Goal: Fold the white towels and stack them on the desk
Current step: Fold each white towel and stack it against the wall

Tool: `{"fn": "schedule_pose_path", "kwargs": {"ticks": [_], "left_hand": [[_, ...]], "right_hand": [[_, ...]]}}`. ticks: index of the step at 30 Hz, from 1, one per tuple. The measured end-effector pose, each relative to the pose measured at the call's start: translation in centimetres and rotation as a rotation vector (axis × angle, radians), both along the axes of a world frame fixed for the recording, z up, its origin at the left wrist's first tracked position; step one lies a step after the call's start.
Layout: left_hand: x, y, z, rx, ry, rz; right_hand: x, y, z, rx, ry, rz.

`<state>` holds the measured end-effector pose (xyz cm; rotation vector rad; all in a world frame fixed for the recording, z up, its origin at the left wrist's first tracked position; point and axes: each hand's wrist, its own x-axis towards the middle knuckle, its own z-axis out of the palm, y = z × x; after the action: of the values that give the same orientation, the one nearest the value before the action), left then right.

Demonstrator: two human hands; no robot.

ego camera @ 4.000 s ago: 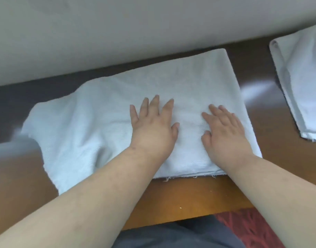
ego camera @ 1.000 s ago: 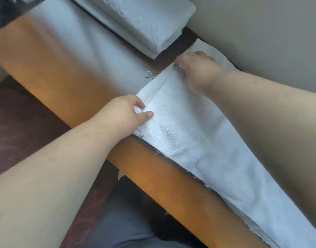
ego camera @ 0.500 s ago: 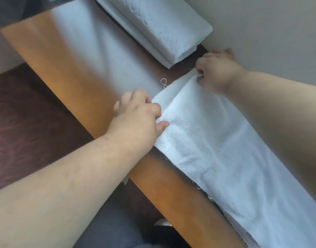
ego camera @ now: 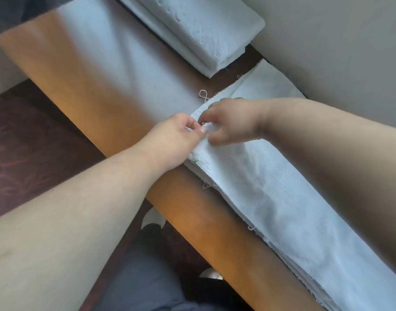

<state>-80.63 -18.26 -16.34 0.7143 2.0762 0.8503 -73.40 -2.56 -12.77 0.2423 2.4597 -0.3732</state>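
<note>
A long white towel (ego camera: 280, 189), folded into a narrow strip, lies along the wooden desk (ego camera: 85, 70) beside the wall. My left hand (ego camera: 172, 140) pinches the towel's near left corner between thumb and fingers. My right hand (ego camera: 232, 122) is right beside it, its fingers curled on the same end of the towel. A stack of folded white towels (ego camera: 203, 30) sits at the far end of the desk.
A pale wall (ego camera: 338, 52) runs close along the desk's far side. A loose thread (ego camera: 203, 95) lies on the desk by the towel's end. Below the desk edge are dark trousers (ego camera: 143, 283) and a dark red floor (ego camera: 24, 153).
My right hand has moved from the towel's far corner by the wall toward my left hand, and both now meet at the near left corner. The camera view shifted slightly.
</note>
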Motion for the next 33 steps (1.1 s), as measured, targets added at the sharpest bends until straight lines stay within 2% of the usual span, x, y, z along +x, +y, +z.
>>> {"fn": "schedule_pose_path", "kwargs": {"ticks": [2, 4, 7, 9, 12, 14, 16, 18, 21, 22, 24, 27, 30, 33], "left_hand": [[-1.1, 0.0, 0.0, -0.08, 0.075, -0.068], [-2.0, -0.1, 0.0, -0.174, 0.133, -0.118], [-2.6, 0.1, 0.4, -0.227, 0.072, -0.167], [-2.8, 0.3, 0.9, -0.28, 0.108, -0.275], [-2.4, 1.1, 1.7, -0.309, 0.336, -0.47], [-1.8, 1.6, 1.8, -0.225, 0.37, -0.457], [-1.2, 1.9, 1.5, -0.158, 0.264, -0.396], [-0.3, 2.0, 0.9, -0.096, 0.07, -0.27], [1.0, 1.6, 1.1, 0.044, -0.52, 0.047], [1.3, 1.4, 1.2, 0.098, -0.69, 0.069], [1.5, 1.0, 1.2, 0.187, -0.879, 0.043], [1.3, 0.4, 1.4, 0.211, -0.912, -0.002], [1.3, 0.3, 1.6, 0.161, -0.769, -0.005], [0.9, 0.4, 1.6, 0.086, -0.656, 0.083]], "right_hand": [[-0.1, -0.3, -0.1, 0.08, 0.028, 0.06], [-0.2, -0.4, -0.2, 0.019, 0.122, -0.018], [-0.1, -1.0, -0.4, -0.089, 0.216, -0.084], [0.2, -1.5, -0.7, -0.16, 0.268, -0.142], [1.4, -1.5, -1.3, -0.312, 0.475, -0.384], [2.4, -1.3, -1.7, -0.394, 0.621, -0.535], [3.4, -1.1, -2.0, -0.446, 0.708, -0.661], [3.9, -1.1, -2.3, -0.474, 0.785, -0.753], [3.9, -1.3, -2.7, -0.461, 0.815, -0.78], [3.9, -1.5, -2.9, -0.466, 0.814, -0.779], [3.9, -2.1, -3.2, -0.514, 0.839, -0.801], [4.1, -3.0, -3.6, -0.464, 0.955, -0.75], [4.6, -3.3, -4.5, -0.44, 0.994, -0.759], [5.0, -3.9, -5.4, -0.428, 0.978, -0.769]]}}
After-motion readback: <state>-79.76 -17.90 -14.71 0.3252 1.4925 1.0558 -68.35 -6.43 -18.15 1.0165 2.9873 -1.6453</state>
